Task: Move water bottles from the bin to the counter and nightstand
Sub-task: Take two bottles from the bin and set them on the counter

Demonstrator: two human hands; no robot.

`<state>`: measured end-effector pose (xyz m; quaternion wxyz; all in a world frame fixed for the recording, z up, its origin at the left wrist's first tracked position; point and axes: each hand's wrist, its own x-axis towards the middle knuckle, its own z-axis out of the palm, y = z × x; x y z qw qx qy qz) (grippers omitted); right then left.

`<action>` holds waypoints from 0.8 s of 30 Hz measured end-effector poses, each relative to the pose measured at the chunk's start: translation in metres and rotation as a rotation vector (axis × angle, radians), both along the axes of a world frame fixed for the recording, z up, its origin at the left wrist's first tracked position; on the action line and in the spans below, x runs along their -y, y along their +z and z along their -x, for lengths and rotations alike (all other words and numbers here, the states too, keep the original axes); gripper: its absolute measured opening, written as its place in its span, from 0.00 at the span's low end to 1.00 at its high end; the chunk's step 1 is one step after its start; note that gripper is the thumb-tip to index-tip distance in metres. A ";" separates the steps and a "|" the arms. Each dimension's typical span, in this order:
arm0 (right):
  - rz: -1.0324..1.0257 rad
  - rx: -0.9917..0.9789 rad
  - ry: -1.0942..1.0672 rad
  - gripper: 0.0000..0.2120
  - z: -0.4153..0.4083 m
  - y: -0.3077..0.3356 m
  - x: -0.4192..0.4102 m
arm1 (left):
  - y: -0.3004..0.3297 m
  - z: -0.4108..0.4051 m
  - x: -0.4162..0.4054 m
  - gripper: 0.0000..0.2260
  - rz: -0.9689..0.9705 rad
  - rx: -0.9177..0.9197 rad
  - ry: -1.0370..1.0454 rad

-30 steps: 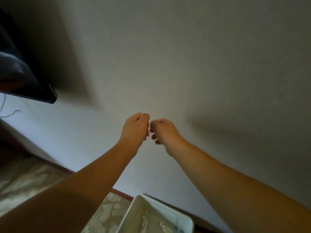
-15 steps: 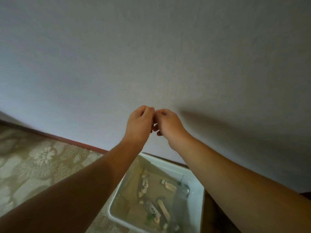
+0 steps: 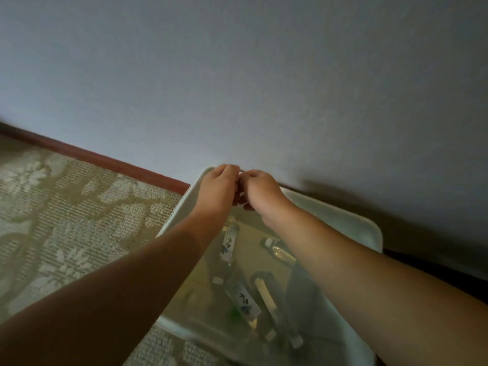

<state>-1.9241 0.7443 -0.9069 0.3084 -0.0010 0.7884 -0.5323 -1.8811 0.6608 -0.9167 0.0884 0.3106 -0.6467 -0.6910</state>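
Observation:
A white plastic bin (image 3: 351,220) stands on the floor against the wall. Several clear water bottles lie flat in it: one labelled bottle (image 3: 228,247) under my left forearm, another labelled bottle (image 3: 244,303) nearer me, a bottle (image 3: 277,250) partly hidden by my right arm. My left hand (image 3: 216,188) and my right hand (image 3: 260,191) hover side by side above the bin's far edge. Both are curled into loose fists with knuckles touching. I see nothing held in either.
A pale wall (image 3: 264,88) rises right behind the bin, with a reddish-brown baseboard (image 3: 105,159) along its foot. Beige floral carpet (image 3: 66,220) spreads to the left. A dark object (image 3: 435,270) sits to the right of the bin.
The view has tilted down, bringing the whole bin and its bottles into sight. Both fists have stayed together and now hang over the bin's far rim.

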 end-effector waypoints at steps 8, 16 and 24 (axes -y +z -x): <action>-0.253 0.119 0.134 0.13 -0.002 -0.116 0.007 | -0.098 -0.009 0.000 0.13 0.012 0.311 -0.116; -0.613 0.092 0.730 0.14 -0.044 -0.199 -0.029 | -0.176 -0.054 0.025 0.16 0.611 0.950 -0.909; -0.777 -0.117 0.859 0.38 -0.104 -0.258 -0.038 | -0.188 -0.069 0.000 0.22 0.509 1.119 -0.959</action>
